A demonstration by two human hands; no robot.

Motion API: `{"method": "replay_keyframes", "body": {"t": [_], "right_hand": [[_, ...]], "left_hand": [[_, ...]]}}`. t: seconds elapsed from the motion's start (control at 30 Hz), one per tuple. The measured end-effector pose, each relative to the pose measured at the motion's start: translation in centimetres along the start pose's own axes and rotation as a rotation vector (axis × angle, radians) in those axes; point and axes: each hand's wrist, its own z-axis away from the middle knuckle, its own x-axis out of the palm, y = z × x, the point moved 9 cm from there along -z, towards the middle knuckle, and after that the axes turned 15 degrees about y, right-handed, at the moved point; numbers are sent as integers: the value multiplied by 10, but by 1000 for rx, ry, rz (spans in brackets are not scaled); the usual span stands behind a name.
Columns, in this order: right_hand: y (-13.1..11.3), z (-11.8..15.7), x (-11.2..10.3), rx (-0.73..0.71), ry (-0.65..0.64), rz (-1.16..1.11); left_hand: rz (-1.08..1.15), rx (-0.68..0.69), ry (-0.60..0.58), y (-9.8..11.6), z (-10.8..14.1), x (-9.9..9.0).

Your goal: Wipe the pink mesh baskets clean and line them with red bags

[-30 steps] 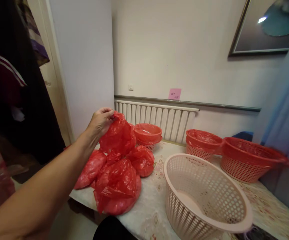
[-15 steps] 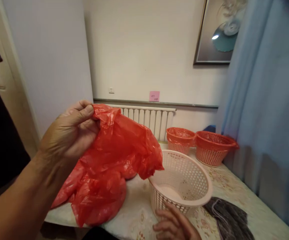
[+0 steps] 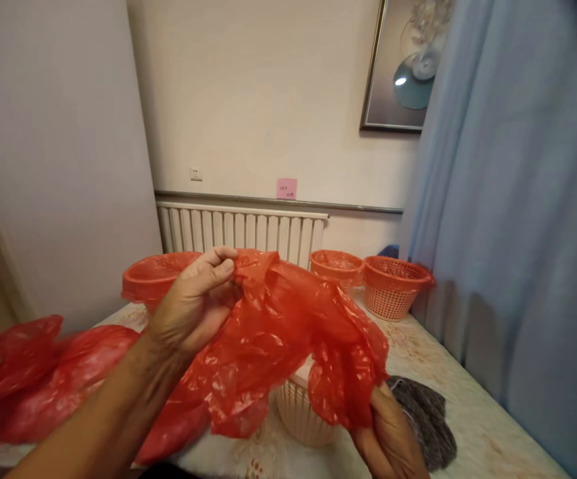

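A crumpled red plastic bag is stretched between my two hands in mid-air. My left hand pinches its upper left edge between thumb and fingers. At the bag's lower right edge, my right hand grips the plastic, its fingers partly hidden. Behind and below the bag, a white perforated basket stands on the patterned tablecloth, mostly covered from view.
More red plastic bags lie at the left. Red-lined baskets stand at the back: one left, one middle, one right. A dark grey cloth lies right of the white basket; a blue curtain hangs beyond.
My right hand has risen from beside the white basket and taken hold of the bag. The bag now hangs in front of that basket. The view has turned left, showing another lined basket.
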Motion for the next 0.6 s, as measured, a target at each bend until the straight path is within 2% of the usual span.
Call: {"method": "replay_keyframes", "body": {"t": [0.1, 0.2, 0.27, 0.4, 0.47, 0.53, 0.6], "right_hand": [[-15, -9, -1, -18, 38, -30], [-31, -17, 0, -63, 88, -70], [-38, -24, -1, -89, 118, -88], [-39, -34, 0, -117, 129, -50], [-39, -35, 3, -148, 113, -18], [-42, -34, 6, -179, 96, -8], [-46, -33, 10, -188, 82, -11]], "left_hand": [[-13, -40, -23, -28, -1, -5], [-79, -49, 59, -55, 4, -27], [-134, -97, 45, -76, 13, -38], [-328, -9, 88, -105, 32, -61], [-381, 25, 182, -117, 37, -71], [-470, 3, 249, -132, 39, -77], [-482, -92, 232, -151, 36, -79]]}}
